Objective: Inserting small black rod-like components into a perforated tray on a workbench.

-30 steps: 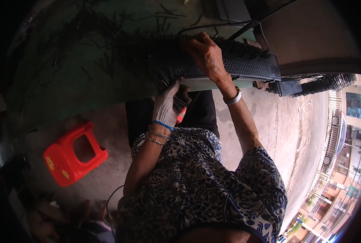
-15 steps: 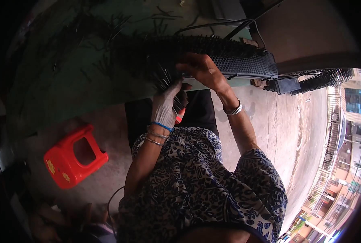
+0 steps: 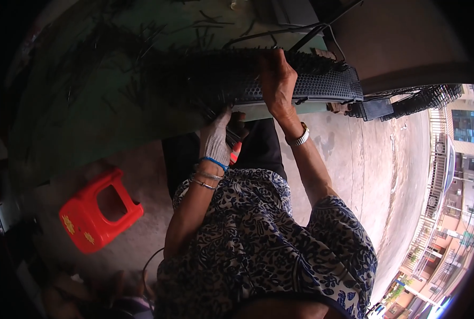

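Note:
A long black perforated band (image 3: 330, 85) lies along the near edge of the green-topped table (image 3: 98, 125), with thin black pieces standing in rows along its far side. My left hand (image 3: 214, 135), in a pale knitted glove, is closed round a bunch of thin black strips (image 3: 211, 110) just below the band's near edge. Over the band is my bare right hand (image 3: 279, 85), turned with its back toward me. Its fingertips, at the rows of pieces, are blurred and partly hidden, so what they hold does not show.
Loose black strips (image 3: 133, 87) are scattered over the dark left part of the table. A cable (image 3: 279, 33) runs behind the band. On the floor to the left lies a red plastic stool (image 3: 93, 220). Another black bristly band (image 3: 431, 101) extends at the far right.
My right hand has moved up and to the right, from beside the left hand's strips to the band's far side. My left hand stays nearly in place with the strips.

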`<action>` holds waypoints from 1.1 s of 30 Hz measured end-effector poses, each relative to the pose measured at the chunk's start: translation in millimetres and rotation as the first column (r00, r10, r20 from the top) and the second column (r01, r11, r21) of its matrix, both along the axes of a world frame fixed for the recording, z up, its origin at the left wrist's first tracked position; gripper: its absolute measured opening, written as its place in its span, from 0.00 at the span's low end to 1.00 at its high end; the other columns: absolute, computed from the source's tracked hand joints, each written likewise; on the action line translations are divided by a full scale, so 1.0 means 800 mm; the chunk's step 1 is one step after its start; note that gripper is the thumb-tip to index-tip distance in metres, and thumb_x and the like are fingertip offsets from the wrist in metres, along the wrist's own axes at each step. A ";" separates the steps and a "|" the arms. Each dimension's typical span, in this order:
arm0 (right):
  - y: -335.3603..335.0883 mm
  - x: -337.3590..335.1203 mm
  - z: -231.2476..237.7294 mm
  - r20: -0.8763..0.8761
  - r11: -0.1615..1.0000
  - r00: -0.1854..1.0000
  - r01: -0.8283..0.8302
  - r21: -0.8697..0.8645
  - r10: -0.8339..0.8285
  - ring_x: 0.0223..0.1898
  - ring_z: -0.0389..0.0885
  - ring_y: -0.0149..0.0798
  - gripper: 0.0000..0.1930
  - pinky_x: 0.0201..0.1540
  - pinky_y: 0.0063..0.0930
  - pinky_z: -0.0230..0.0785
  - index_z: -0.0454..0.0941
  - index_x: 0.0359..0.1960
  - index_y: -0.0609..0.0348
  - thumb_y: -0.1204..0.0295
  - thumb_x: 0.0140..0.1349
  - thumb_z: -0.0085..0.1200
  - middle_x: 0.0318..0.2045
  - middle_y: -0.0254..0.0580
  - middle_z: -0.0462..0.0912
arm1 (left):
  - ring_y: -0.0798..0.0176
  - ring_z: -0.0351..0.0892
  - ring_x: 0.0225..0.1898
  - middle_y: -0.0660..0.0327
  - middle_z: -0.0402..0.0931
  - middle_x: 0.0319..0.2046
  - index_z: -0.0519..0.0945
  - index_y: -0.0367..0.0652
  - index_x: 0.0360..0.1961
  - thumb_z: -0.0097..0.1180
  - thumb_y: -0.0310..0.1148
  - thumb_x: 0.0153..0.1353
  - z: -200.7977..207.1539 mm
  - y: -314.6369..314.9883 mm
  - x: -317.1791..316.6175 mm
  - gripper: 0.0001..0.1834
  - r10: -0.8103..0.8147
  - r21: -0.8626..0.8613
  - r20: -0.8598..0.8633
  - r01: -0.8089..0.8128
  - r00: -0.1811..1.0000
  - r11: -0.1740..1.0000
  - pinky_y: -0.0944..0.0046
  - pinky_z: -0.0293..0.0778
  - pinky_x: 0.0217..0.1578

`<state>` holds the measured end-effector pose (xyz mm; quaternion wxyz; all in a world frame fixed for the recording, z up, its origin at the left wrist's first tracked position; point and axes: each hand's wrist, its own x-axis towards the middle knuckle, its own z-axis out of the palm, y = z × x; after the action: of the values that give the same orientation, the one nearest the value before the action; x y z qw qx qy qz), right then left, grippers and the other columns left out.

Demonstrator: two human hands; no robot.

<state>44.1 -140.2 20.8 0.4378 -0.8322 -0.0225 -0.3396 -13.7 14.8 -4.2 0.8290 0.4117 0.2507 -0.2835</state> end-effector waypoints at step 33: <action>0.001 -0.003 0.000 0.009 0.981 0.996 0.088 -0.173 -0.087 0.23 0.76 0.37 0.03 0.27 0.26 0.68 0.73 0.35 0.62 0.79 0.61 0.54 0.23 0.43 0.76 | 0.69 0.75 0.16 0.62 0.82 0.26 0.80 0.42 0.36 0.60 0.38 0.61 -0.009 0.001 0.001 0.11 0.103 -0.078 -0.008 -0.103 0.995 0.992 0.69 0.71 0.15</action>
<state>41.8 -139.6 20.7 0.3482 -0.8671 -0.0158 -0.3560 -12.8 15.9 -11.2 0.8576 0.3646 0.2621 -0.2508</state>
